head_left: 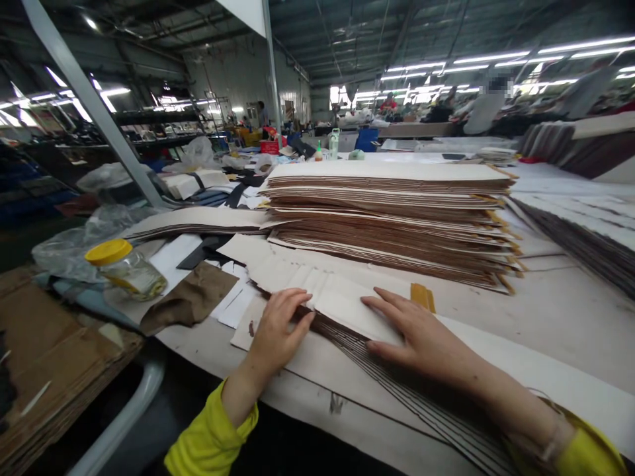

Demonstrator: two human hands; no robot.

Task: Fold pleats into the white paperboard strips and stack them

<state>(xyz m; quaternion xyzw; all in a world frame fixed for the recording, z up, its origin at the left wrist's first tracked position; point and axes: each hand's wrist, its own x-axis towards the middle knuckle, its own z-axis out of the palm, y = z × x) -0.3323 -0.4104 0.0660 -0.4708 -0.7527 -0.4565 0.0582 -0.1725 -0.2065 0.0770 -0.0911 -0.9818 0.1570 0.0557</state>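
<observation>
Your left hand [278, 328] pinches the white-topped strip stack [342, 301], lengthwise far-left to near-right; your right hand [414, 327] lies spread atop.

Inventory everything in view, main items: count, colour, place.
Table: 1, pale, centre
Pile: 1, white top, front centre
Tall stack: 1, white and brown, behind pile
Other stacks: several, mixed, sides
Jar: 1, clear, yellow lid, left
Scrap: 1, brown, beside jar
Tab: 1, yellow, beside pile
Plastic: count unclear, clear, behind jar
Cardboard: count unclear, brown, left edge
Lights: several, white, overhead
People: several, mixed, background
Left hand: 1, yellow sleeve, on pile
Right hand: 1, yellow sleeve, on pile
</observation>
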